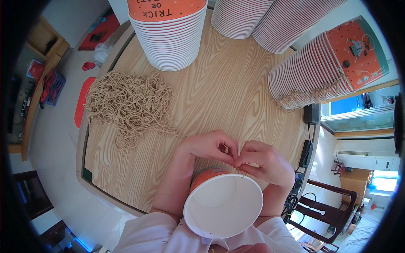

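A paper bucket [223, 204], white inside and orange outside, leans against my lap with its mouth tilted up toward me. A short bit of tan cord [241, 173] shows at its far rim, just below my fingers. My left hand [211, 145] is closed in a pinch, its fingertips meeting those of my right hand [265, 162], also pinched, on the cord right above the rim. The fingers hide most of that cord. Beyond my left hand lies a loose heap of tan cord pieces [130, 101] on the wood-grain table [219, 92].
Nested stacks of paper buckets stand at the back: one left of centre [168, 42], others at the far right. A stack lying tilted [312, 63] has cords hanging along it. A black power adapter [311, 114] and cables line the right edge, near a dark chair [333, 189].
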`<state>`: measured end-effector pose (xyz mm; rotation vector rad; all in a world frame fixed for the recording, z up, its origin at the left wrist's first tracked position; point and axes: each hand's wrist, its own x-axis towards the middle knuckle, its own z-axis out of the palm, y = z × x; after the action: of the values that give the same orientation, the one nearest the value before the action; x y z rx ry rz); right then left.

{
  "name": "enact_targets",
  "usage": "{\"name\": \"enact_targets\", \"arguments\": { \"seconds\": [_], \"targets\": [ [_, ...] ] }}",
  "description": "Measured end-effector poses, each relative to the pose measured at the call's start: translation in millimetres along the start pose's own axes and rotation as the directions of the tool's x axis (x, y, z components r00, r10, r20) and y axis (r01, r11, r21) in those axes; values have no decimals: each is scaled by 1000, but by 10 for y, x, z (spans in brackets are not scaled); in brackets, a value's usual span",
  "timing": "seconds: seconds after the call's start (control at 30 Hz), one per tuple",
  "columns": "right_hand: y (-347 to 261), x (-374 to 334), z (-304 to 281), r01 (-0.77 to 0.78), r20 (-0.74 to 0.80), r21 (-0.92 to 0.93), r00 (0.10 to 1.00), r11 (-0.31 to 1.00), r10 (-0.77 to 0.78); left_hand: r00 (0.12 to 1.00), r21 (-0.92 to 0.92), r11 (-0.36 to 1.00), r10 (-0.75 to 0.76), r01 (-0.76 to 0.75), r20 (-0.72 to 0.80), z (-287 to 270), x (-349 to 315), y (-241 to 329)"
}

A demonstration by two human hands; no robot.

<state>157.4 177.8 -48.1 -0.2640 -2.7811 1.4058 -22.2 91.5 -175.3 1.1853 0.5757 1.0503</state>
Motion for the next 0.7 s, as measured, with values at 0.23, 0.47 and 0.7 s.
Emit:
{"name": "enact_targets", "arguments": {
  "seconds": [0.23, 0.47, 0.7],
  "targets": [
    [-5, -32, -55, 88, 55, 90, 994, 992, -93, 994, 18, 996, -91, 91, 54, -23, -15, 87],
    [11, -42, -47, 68, 45, 100, 996, 993, -73, 1000, 15, 1000, 0, 0, 13, -11, 0, 5],
    [-4, -53, -70, 130, 82, 120, 987, 984, -140, 1000, -12, 1000, -27, 27, 13, -12, -8, 10]
  ]
}}
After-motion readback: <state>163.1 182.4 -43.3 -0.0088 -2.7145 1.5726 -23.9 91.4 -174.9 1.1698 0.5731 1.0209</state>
